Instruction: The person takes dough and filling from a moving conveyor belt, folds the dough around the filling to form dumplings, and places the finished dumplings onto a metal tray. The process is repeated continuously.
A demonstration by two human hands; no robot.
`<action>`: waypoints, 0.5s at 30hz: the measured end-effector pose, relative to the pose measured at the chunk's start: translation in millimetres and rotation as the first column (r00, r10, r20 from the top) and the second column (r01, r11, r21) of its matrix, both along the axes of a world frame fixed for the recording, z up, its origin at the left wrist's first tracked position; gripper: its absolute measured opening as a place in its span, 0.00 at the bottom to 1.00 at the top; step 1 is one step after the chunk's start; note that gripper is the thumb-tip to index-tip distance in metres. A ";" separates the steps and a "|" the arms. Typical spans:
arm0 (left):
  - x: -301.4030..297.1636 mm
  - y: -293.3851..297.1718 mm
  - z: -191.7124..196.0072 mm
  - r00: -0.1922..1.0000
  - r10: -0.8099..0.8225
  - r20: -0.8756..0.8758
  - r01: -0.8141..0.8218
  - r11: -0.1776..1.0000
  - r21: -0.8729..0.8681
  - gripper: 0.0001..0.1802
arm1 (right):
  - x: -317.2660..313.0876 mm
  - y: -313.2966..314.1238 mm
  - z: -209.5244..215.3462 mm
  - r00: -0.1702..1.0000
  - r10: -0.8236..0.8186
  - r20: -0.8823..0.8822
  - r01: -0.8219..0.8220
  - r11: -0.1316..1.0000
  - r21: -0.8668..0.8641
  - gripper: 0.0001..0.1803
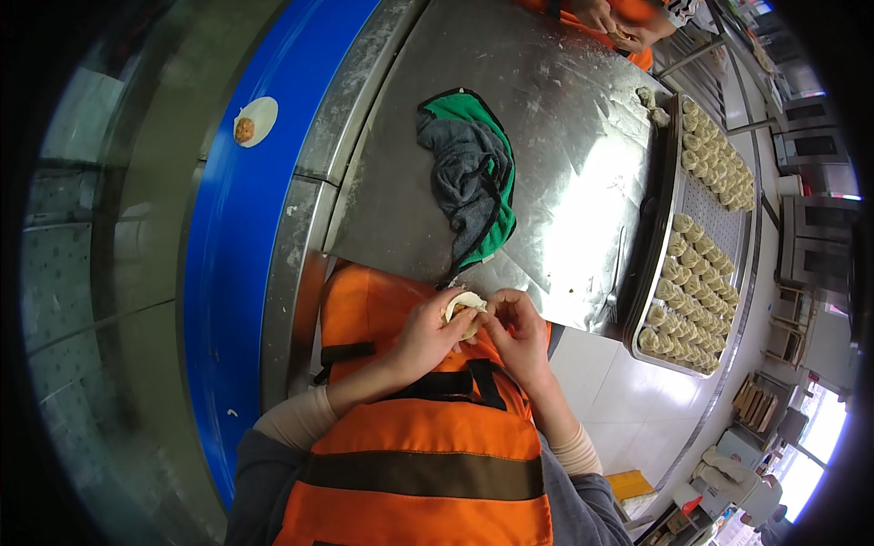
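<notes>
Close to my body, by the near edge of the metal table, my left hand [423, 335] is closed around a half-folded dumpling [466, 300]. Its pale round wrapper curves up, and a little brownish filling shows inside. The fingertips of my right hand [517, 335] pinch the right edge of the wrapper. My fingers partly hide the dumpling. To the left, another flat wrapper [264, 116] with a lump of filling [244, 130] lies on a blue conveyor belt [241, 300].
A crumpled grey and green cloth [464, 173] lies on the metal table [391, 173]. At the right edge, a perforated tray [717, 216] holds many pleated dumplings [687, 300]. A thin metal utensil [616, 273] lies beside it. Across the table are a co-worker's hands [624, 27].
</notes>
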State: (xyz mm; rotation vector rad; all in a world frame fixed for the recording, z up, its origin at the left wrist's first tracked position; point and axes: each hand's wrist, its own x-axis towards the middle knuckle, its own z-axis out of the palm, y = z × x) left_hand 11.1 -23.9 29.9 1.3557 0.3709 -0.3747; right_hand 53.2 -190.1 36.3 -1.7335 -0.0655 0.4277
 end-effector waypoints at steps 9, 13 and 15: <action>1.6 3.2 -3.6 0.996 -0.078 -0.053 0.072 0.992 -0.106 0.11 | 3.7 -2.7 0.7 0.990 0.107 0.096 -0.091 0.984 -0.154 0.08; 0.9 5.7 -8.7 0.993 -0.058 -0.101 0.035 0.977 -0.212 0.12 | 4.9 -5.6 -7.8 0.921 0.177 0.347 -0.111 0.973 -0.201 0.08; 0.7 7.5 -9.6 0.986 -0.012 -0.166 -0.042 0.947 -0.317 0.12 | 11.0 -6.6 -2.3 0.787 0.303 0.538 -0.164 0.942 -0.292 0.08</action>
